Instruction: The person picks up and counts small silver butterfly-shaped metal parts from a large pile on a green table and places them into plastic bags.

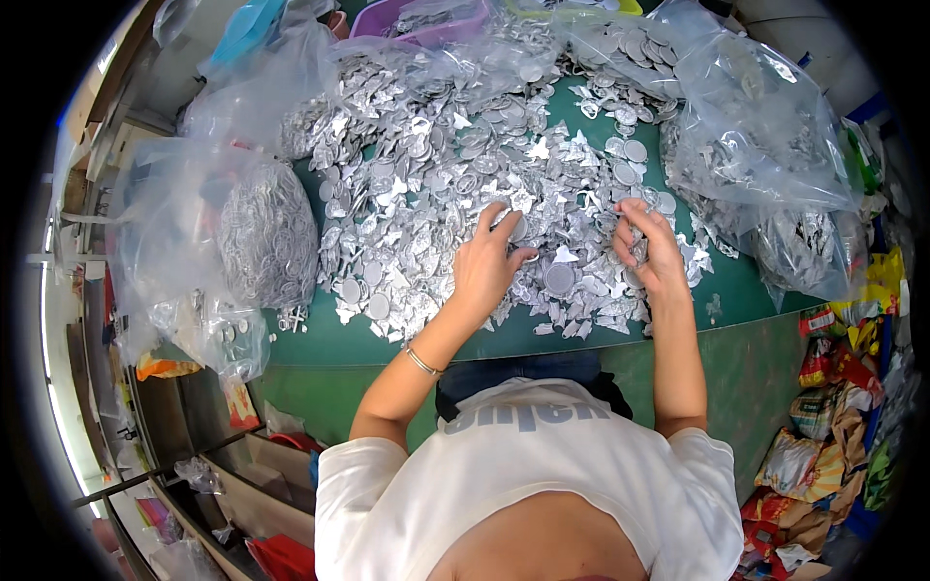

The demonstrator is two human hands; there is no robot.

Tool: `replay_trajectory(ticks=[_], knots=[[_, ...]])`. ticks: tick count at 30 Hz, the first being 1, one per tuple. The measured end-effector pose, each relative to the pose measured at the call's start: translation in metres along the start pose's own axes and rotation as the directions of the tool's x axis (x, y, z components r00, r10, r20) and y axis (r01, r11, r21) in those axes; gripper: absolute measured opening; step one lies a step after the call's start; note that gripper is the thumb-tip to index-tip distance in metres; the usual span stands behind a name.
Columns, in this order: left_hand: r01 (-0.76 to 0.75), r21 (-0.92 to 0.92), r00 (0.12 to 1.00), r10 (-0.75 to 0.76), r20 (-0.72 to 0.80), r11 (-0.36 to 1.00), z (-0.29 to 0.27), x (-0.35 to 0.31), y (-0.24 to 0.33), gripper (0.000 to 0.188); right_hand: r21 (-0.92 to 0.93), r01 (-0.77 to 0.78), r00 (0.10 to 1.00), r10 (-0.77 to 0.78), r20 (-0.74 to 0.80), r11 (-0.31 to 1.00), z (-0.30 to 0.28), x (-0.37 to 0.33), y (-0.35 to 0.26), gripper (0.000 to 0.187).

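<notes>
A broad heap of small silver-grey metal pieces (417, 194) covers the middle of the green table; flat discs, rings and leaf-like shapes show in it. Over its near part is my left hand (487, 263), with thumb and fingers apart, beside a round disc (519, 229). That disc seems to lie on the heap. To the right, my right hand (651, 247) has its fingers curled inward at the heap's right side. Whatever its fingertips hold is too small to make out. A larger grey disc (559, 278) lies between the two hands, nearer to me.
Clear plastic bags of metal pieces stand left (266, 232) and right (760, 145). Behind the heap are a purple basin (373, 21) and a blue container (247, 29). The green table's (320, 334) front edge is close to me. Colourful packages (799, 460) pile up at lower right; open drawers (257, 484) are lower left.
</notes>
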State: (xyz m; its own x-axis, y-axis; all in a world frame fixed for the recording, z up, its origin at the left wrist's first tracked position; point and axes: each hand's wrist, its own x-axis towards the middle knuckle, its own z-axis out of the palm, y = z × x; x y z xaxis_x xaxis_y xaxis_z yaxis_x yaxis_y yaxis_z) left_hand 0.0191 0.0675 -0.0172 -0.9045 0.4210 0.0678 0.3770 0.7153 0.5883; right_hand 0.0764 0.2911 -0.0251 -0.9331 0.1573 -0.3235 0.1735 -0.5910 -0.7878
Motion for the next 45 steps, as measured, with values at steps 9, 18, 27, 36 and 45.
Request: replay_trajectory(ticks=[9, 18, 27, 36, 45], knots=[[0.549, -0.825, 0.829, -0.215, 0.516, 0.137, -0.015, -0.036, -0.009, 0.024, -0.877, 0.169, 0.903, -0.427, -0.045, 0.449, -0.035, -0.054, -0.002, 0.020], [0.839, -0.425, 0.488, 0.125, 0.864, -0.341, 0.036, -0.079, 0.011, 0.036, -0.670, 0.020, 0.994, 0.055, 0.090, 0.742, -0.003, -0.089, 0.009, 0.031], [0.641, -0.511, 0.667, 0.086, 0.740, -0.572, 0.044, -0.082, 0.057, 0.051, -0.850, 0.418, 0.877, -0.387, 0.285, 0.321, 0.038, -0.099, 0.057, 0.057], [0.295, -0.937, 0.950, 0.048, 0.309, 0.188, 0.018, -0.065, 0.121, 0.062, -0.108, 0.582, 0.790, -0.592, -0.162, 0.806, 0.046, -0.091, 0.069, 0.034], [0.139, -0.896, 0.859, 0.399, 0.321, 0.422, 0.008, -0.039, 0.069, 0.050, 0.661, 0.347, 0.936, -0.208, -0.283, 0.665, -0.002, -0.091, 0.011, 0.023]])
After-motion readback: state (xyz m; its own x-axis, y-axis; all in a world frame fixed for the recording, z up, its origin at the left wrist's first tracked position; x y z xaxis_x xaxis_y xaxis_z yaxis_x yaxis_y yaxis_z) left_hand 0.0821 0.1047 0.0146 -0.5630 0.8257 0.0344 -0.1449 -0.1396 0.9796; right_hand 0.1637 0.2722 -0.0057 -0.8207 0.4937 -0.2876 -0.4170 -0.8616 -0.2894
